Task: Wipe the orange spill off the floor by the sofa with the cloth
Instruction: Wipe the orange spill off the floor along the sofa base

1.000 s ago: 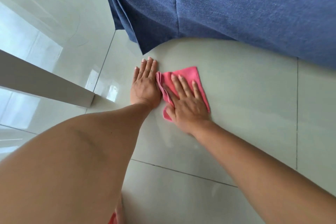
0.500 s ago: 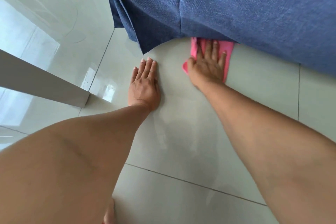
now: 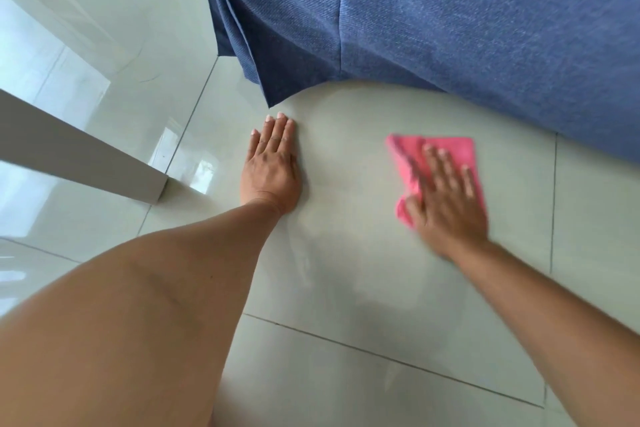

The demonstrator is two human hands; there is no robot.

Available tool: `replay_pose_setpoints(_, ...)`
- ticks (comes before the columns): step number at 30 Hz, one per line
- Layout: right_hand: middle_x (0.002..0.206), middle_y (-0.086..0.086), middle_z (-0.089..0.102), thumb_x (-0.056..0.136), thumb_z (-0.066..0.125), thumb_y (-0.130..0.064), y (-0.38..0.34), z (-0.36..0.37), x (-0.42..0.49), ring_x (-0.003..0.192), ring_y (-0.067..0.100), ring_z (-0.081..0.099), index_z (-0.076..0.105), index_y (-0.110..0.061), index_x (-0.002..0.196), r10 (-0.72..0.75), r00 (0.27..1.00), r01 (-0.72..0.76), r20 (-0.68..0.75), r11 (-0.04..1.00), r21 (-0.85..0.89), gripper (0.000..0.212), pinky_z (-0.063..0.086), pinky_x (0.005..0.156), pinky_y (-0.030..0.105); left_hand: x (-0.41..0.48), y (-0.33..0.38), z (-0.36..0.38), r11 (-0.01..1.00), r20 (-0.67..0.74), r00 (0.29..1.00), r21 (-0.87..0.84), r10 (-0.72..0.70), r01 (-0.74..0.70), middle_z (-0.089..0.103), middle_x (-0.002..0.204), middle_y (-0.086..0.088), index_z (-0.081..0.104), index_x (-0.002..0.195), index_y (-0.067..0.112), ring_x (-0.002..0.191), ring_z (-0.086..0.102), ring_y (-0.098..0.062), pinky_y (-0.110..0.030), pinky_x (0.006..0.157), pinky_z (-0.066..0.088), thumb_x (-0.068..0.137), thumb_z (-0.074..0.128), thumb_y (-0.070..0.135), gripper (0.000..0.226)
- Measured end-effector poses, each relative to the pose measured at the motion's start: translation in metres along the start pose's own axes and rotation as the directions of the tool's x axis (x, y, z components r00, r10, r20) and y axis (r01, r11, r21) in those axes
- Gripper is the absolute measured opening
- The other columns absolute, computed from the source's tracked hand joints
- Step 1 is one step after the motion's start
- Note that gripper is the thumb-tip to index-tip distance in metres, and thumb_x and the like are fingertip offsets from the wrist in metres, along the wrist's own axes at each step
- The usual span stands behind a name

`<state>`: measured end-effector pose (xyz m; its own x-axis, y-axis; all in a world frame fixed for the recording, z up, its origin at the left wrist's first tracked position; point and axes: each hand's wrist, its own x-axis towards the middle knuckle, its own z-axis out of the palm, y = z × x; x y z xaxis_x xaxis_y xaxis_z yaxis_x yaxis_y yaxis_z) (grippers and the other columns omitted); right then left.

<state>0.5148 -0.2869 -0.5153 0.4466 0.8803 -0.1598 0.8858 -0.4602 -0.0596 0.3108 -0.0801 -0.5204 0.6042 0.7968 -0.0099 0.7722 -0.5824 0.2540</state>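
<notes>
A pink cloth (image 3: 450, 154) lies on the pale tiled floor (image 3: 346, 253) just in front of the blue sofa (image 3: 450, 21). My right hand (image 3: 446, 204) presses flat on the cloth with fingers spread, blurred by motion. My left hand (image 3: 272, 170) rests palm down on the floor to the left, fingers together, holding nothing. No orange spill shows on the tiles; only faint damp streaks between the hands and below them.
The sofa's fabric skirt hangs down to the floor along the top. A grey furniture leg (image 3: 104, 166) stands at the left. Glossy tiles with dark grout lines extend left and toward me.
My right hand slid the cloth from beside my left hand up to the sofa's edge, then back down and to the right. My left hand stayed planted.
</notes>
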Motion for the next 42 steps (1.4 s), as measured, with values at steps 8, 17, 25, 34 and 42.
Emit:
replay_pose_setpoints(8,0.166,0.007,0.001,0.094,0.025,-0.043,-0.118,-0.012,0.078,0.152,0.026,0.001,0.008,-0.029,0.155,0.062,0.998,-0.063,0.022,0.993,0.095,0.065,0.000,0.120,0.053,0.001,-0.003,0.001,1.000,0.011,1.000,0.002,-0.003,0.003,0.017,0.162,-0.004,0.021,0.154,0.014,0.151,0.008,-0.020,-0.036,0.123,0.003,0.098,0.022,0.023,0.056)
replay_pose_setpoints(17,0.165,0.004,0.009,0.089,0.036,-0.049,0.022,0.011,-0.084,0.152,0.024,0.008,0.010,-0.037,0.155,-0.249,0.967,0.250,0.053,0.968,-0.007,0.071,0.009,0.121,0.051,0.005,0.022,-0.006,0.989,-0.013,0.990,0.054,-0.140,0.141,0.027,0.160,0.000,0.027,0.151,0.019,0.149,0.016,-0.018,-0.044,0.122,-0.003,0.090,0.023,0.013,0.062)
replay_pose_setpoints(25,0.166,0.004,-0.001,0.094,0.020,-0.047,0.067,-0.020,0.053,0.152,0.024,-0.004,0.002,-0.023,0.156,0.518,0.854,-0.517,0.037,0.841,0.161,0.069,-0.002,0.120,0.054,-0.009,0.153,0.036,0.990,0.076,0.990,-0.081,0.122,-0.116,0.009,0.164,0.000,0.015,0.155,0.021,0.151,-0.001,-0.021,-0.042,0.121,-0.007,0.095,0.028,0.012,0.062)
replay_pose_setpoints(34,0.166,-0.002,0.004,0.092,0.027,-0.053,0.117,0.006,-0.083,0.152,0.019,0.001,0.009,-0.034,0.155,-0.013,1.000,0.014,0.016,1.000,-0.024,0.069,0.002,0.122,0.046,-0.011,0.161,0.049,0.996,0.083,0.993,-0.015,0.087,-0.086,0.010,0.164,0.001,0.017,0.154,0.023,0.151,-0.001,-0.023,-0.045,0.122,-0.004,0.093,0.029,0.016,0.063)
replay_pose_setpoints(42,0.166,0.006,0.002,0.096,0.018,-0.046,0.172,-0.020,-0.004,0.152,0.025,-0.004,0.006,-0.018,0.156,0.686,0.726,-0.679,0.044,0.705,0.204,0.067,-0.002,0.120,0.052,-0.013,0.200,0.043,1.000,0.060,0.998,-0.018,0.018,-0.017,0.033,0.156,-0.006,0.034,0.147,0.019,0.149,0.010,-0.030,-0.052,0.120,-0.002,0.089,0.036,0.012,0.058)
